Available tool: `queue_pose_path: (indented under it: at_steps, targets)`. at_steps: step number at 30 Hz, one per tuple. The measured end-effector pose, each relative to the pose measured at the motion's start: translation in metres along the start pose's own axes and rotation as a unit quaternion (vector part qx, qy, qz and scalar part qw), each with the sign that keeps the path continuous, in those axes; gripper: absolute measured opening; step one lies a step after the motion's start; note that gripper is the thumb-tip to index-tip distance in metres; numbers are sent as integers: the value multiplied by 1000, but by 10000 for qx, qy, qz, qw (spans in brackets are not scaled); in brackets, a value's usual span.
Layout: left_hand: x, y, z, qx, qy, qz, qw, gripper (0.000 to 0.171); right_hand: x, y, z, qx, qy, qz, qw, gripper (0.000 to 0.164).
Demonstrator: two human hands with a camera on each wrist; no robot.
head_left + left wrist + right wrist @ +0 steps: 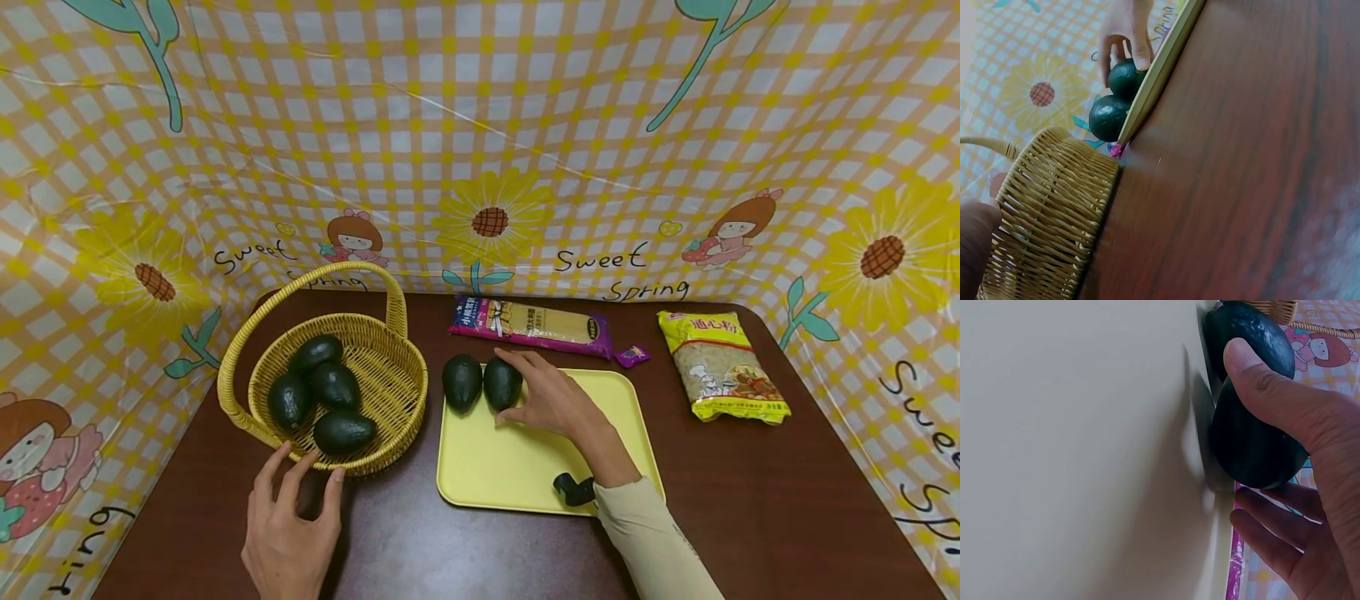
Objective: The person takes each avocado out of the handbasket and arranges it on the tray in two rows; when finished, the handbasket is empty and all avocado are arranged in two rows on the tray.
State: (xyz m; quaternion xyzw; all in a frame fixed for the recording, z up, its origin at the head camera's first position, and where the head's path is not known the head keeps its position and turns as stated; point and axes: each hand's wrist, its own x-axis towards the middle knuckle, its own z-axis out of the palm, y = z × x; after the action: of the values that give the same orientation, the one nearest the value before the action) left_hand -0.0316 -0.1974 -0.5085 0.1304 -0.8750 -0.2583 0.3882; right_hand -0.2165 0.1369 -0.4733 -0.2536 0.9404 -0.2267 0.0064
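A dark green avocado [502,385] stands at the back left of the yellow tray [510,475], close beside a second avocado [461,383]. My right hand [551,396] holds the nearer-right one, thumb on the front side and fingers behind; in the right wrist view the thumb lies across the avocado [1250,444] and the lower fingers stand off it. Several more avocados [333,387] lie inside the yellow woven basket [390,400] on the left. My left hand [294,521] has its fingers spread at the basket's front rim, thumb apart.
Behind the tray lies a purple pack of spaghetti [540,325] with a small purple packet [632,356] by its end. A yellow bag of macaroni [723,367] lies at the right. The basket's tall handle [255,317] arches over it. A patterned cloth surrounds the brown table [390,533].
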Motion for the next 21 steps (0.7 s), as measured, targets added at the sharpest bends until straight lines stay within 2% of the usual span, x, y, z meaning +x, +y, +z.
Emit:
queue_pose_path:
  at_steps: [13,21]
  targets:
    - [0,0,0,29,20,-12,10000,37,1,-4,-5,-397,180,-243,9988,105]
    - [0,2,-1,6,3,-7,10000,37,4,-9,-9,-647,386,-571,9955,98]
